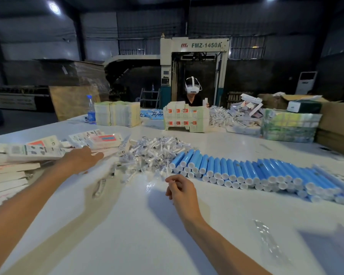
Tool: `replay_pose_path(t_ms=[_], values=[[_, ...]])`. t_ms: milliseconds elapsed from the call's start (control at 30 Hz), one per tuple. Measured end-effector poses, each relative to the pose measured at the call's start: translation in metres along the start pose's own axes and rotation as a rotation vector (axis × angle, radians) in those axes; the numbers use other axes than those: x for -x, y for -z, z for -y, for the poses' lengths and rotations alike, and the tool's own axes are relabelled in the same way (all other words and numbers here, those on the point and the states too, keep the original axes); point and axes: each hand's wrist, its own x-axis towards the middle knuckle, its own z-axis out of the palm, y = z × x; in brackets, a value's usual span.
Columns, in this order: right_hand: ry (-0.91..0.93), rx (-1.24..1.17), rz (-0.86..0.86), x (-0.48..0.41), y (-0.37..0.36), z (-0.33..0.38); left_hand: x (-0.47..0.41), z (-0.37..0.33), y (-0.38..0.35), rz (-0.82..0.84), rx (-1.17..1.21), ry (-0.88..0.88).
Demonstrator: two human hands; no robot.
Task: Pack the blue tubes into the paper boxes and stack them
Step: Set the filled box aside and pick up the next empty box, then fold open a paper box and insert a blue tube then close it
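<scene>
Progress is looking early: blue tubes (256, 171) are lying unpacked toward the surface's right edge. Left hand (81, 157), fingers straight and empty, is reaching toward paper boxes (28, 153) at the left edge; right hand (179, 188), loosely curled, is holding nothing.

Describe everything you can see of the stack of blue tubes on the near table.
The blue tubes are glossy, plastic-looking cylinders with white caps, lying on their sides in a long row about two or three layers high. The caps face the camera and the bodies point away. The stack rests on the white table, running from mid-table toward the right edge of view. A heap of clear-wrapped small parts sits right beside its left end. The right hand hovers in front of that end without touching.
</scene>
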Motion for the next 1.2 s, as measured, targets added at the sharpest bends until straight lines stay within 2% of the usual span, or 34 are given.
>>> replay_pose_path(t_ms=[67,233,333,467,567,733,800,900,1067,1200], values=[[0.011,0.016,-0.031,0.001,0.000,0.003,0.037,-0.016,0.010,0.023,0.157,-0.084],[0.033,0.203,-0.104,-0.019,0.019,0.020,0.101,-0.074,-0.004,0.156,0.843,-0.284],[0.001,0.439,-0.119,-0.048,0.043,0.027,0.113,-0.112,-0.020,0.227,1.011,-0.342],[-0.064,0.621,-0.121,-0.090,0.067,0.027,0.126,-0.150,-0.042,0.356,1.300,-0.279],[-0.067,0.766,-0.125,-0.121,0.070,0.021,0.137,-0.166,-0.063,0.360,1.563,-0.171],[-0.071,0.961,-0.092,-0.151,0.058,0.009,0.151,-0.166,-0.098,0.354,1.610,-0.110],[-0.091,1.033,-0.061,-0.157,0.051,0.003,0.151,-0.165,-0.105,0.365,1.558,-0.115],[-0.120,1.101,-0.038,-0.159,0.044,0.000,0.147,-0.166,-0.106,0.370,1.600,-0.160],[-0.166,1.075,-0.007,-0.164,0.040,0.009,0.140,-0.164,-0.108,0.441,1.596,-0.250],[-0.192,1.010,-0.064,-0.156,0.035,0.016,0.142,-0.164,-0.108,0.456,1.619,-0.305]])
